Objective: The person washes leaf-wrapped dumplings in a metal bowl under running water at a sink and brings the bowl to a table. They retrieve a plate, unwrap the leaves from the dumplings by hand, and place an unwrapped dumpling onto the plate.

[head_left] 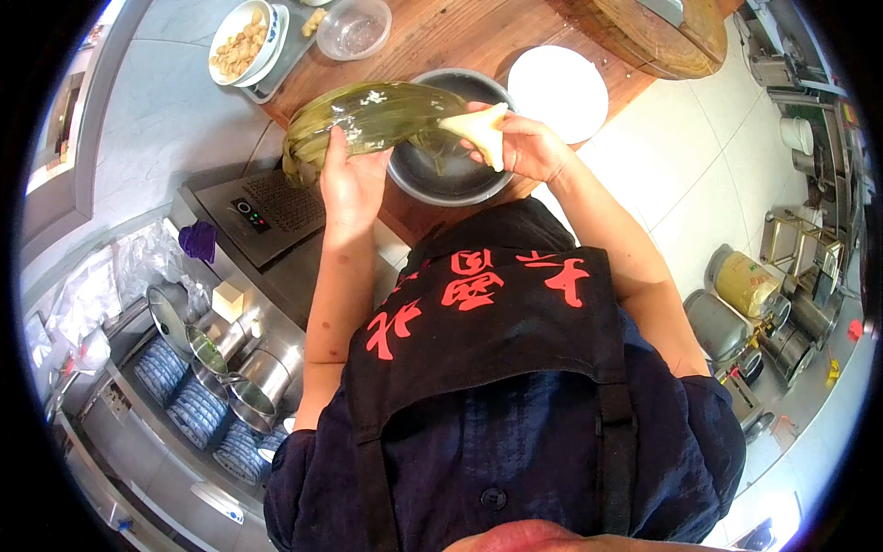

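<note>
Leaves and pale piece, held above the dark bowl.
The left grip (354, 184) is closed on the near edge of the long green leaves (386, 115), which carry white grains. The right grip (522, 147) grasps the pale, pointed piece (480, 132) at the leaves' right end. The dark bowl (452, 187) rests on the wooden table (418, 41), beside the round white item (558, 94).
</note>
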The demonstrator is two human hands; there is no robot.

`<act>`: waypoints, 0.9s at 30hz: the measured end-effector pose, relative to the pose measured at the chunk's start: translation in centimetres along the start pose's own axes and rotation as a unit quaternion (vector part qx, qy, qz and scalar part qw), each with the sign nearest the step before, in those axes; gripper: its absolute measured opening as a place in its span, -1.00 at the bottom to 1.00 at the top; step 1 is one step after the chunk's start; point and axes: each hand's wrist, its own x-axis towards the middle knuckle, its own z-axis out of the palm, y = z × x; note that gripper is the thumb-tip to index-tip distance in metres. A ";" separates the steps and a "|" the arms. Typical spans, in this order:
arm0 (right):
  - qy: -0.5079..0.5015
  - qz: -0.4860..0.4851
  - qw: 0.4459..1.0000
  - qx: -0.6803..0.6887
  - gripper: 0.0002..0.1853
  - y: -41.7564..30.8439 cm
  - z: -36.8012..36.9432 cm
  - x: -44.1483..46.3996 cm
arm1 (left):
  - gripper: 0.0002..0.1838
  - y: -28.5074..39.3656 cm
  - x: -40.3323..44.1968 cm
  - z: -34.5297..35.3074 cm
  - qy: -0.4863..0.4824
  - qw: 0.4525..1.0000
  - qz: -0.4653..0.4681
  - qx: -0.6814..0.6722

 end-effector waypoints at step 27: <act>0.108 -0.045 0.993 -0.015 -0.56 2.0 -0.3 1.1 | -0.64 -8.6 2.8 -14.2 -0.020 0.902 -0.090 0.422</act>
